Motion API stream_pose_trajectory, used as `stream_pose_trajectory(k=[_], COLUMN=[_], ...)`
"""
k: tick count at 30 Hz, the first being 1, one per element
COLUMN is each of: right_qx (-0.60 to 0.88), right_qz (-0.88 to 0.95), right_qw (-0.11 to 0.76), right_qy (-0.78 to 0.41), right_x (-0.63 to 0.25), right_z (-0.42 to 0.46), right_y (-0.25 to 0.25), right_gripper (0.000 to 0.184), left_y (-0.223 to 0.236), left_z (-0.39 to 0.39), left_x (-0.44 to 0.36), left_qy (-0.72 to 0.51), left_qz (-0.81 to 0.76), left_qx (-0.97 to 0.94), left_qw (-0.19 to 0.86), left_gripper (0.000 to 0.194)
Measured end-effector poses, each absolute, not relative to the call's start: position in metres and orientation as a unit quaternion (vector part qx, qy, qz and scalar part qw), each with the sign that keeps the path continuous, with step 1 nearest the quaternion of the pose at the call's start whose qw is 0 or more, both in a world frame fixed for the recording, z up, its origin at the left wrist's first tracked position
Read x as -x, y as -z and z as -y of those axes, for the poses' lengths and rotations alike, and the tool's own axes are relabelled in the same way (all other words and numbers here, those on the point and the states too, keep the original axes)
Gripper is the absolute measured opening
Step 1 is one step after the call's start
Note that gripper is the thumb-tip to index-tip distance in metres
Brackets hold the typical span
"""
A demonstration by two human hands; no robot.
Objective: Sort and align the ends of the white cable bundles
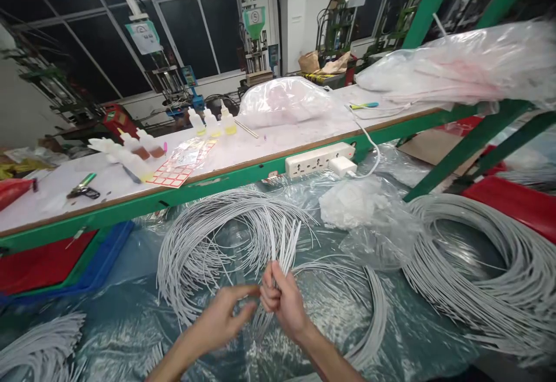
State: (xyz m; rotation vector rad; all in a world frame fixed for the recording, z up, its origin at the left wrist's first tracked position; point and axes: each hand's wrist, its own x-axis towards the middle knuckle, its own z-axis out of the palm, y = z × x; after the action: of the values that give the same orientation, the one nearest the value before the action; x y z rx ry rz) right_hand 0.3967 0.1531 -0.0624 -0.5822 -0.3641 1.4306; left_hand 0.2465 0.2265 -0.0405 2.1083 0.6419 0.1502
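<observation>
My right hand (284, 301) is closed round a bundle of thin white cables (286, 243), whose ends stick up above the fist. Close beside it on the left is my left hand (226, 315), slightly blurred, with thumb and fingers apart and nothing visible in it. Its fingertips reach toward the right fist; whether they touch cannot be made out. Behind both hands lies a large loose coil of grey-white cables (186, 248). A smaller curved bunch of cables (377, 318) runs to the right of my right wrist.
A thick cable coil (512, 277) lies at right on plastic sheeting (130, 324), and another bunch (39, 347) at lower left. Across the front runs a green-edged bench (208, 188) carrying a power strip (319, 160), squeeze bottles (212, 121) and a plastic bag (286, 101). Clear plastic (360, 208) lies below.
</observation>
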Motion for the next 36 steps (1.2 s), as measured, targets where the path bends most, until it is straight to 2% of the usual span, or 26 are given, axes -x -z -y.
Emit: stream_pose_trajectory(k=[2, 5, 9, 14, 18, 20, 26, 31, 36], right_qx=[0.262, 0.285, 0.283, 0.319, 0.351, 0.353, 0.353, 0.354, 0.355], right_qz=[0.195, 0.218, 0.245, 0.221, 0.190, 0.199, 0.312, 0.321, 0.252], right_qw=[0.676, 0.630, 0.609, 0.643, 0.669, 0.669, 0.627, 0.618, 0.655], right_qy=[-0.661, -0.689, -0.699, -0.661, -0.628, -0.623, -0.621, -0.625, -0.617], right_x=[-0.387, -0.373, -0.366, -0.370, -0.371, -0.371, -0.374, -0.375, -0.369], right_z=[-0.143, -0.130, -0.118, -0.120, -0.127, -0.128, -0.120, -0.115, -0.115], right_y=[0.068, 0.076, 0.081, 0.073, 0.066, 0.064, 0.063, 0.063, 0.066], right_gripper=[0.055, 0.059, 0.060, 0.060, 0.060, 0.059, 0.063, 0.063, 0.061], left_y=[0.019, -0.003, -0.013, -0.012, -0.009, -0.010, -0.021, -0.025, -0.020], left_z=[-0.233, -0.242, -0.241, -0.217, -0.203, -0.201, -0.206, -0.207, -0.198], left_x=[-0.262, -0.289, -0.309, -0.302, -0.295, -0.295, -0.298, -0.301, -0.302], left_qy=[-0.148, -0.263, -0.297, -0.265, -0.182, -0.191, -0.278, -0.246, -0.202], left_qz=[-0.342, -0.393, -0.389, -0.374, -0.334, -0.335, -0.387, -0.359, -0.357], left_qx=[-0.750, -0.624, -0.580, -0.656, -0.649, -0.644, -0.665, -0.690, -0.670], left_qw=[0.546, 0.623, 0.651, 0.600, 0.659, 0.660, 0.575, 0.578, 0.619], left_gripper=[0.043, 0.056, 0.046, 0.040, 0.048, 0.048, 0.045, 0.051, 0.052])
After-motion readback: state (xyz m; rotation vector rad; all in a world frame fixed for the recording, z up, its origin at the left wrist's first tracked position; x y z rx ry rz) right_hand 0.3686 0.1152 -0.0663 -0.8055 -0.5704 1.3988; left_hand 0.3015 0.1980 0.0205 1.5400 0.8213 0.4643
